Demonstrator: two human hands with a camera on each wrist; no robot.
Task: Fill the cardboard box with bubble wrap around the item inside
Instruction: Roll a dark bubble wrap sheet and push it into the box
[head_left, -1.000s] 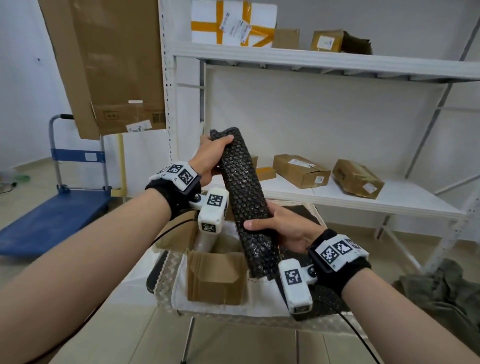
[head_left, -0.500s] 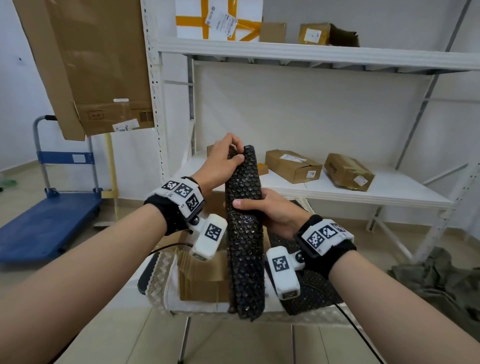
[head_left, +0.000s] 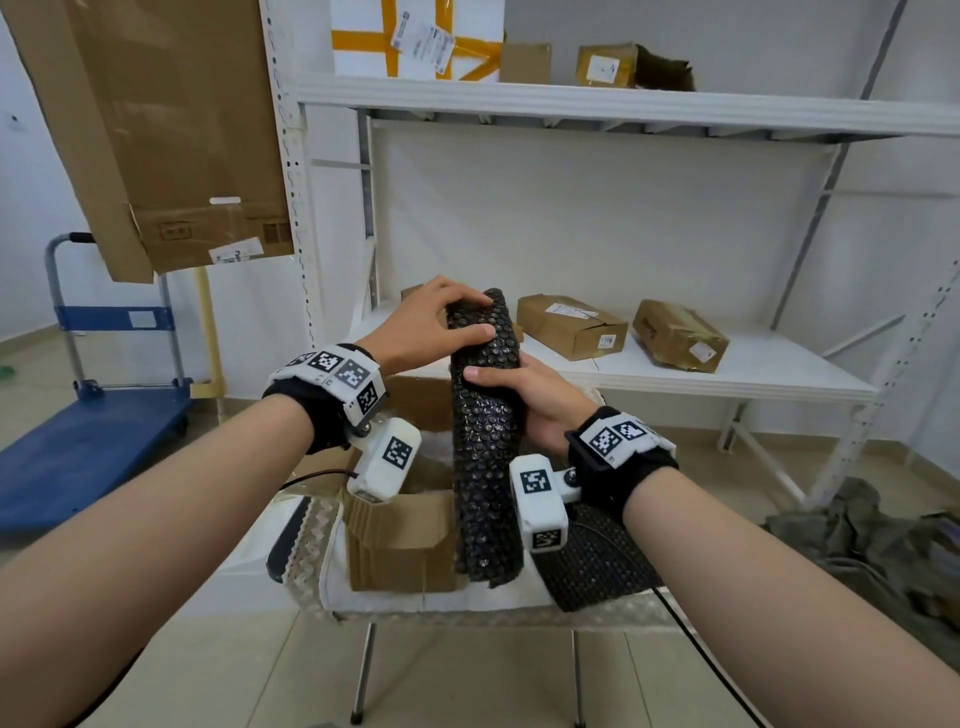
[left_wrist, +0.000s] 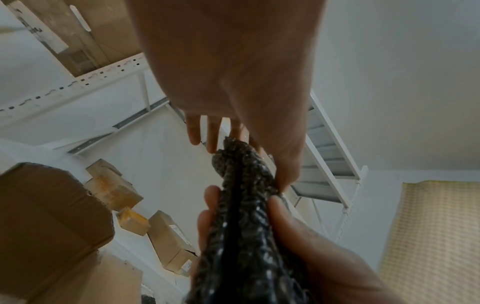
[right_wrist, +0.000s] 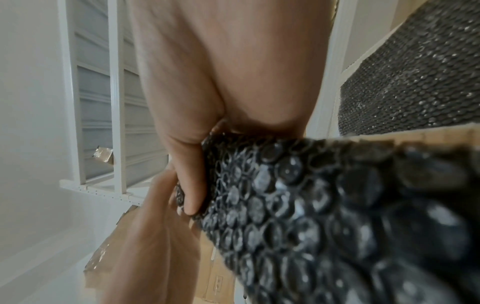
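Head view: parcels (head_left: 571, 325) behind upright bubble wrap (head_left: 485, 441).

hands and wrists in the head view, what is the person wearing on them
Both forearms are bare, no sleeves. Each wrist has a black wrist wrap topped by a white band printed with black-and-white square markers. A white boxy camera unit with the same markers hangs under each wrist; a thin black cable trails from the right one.
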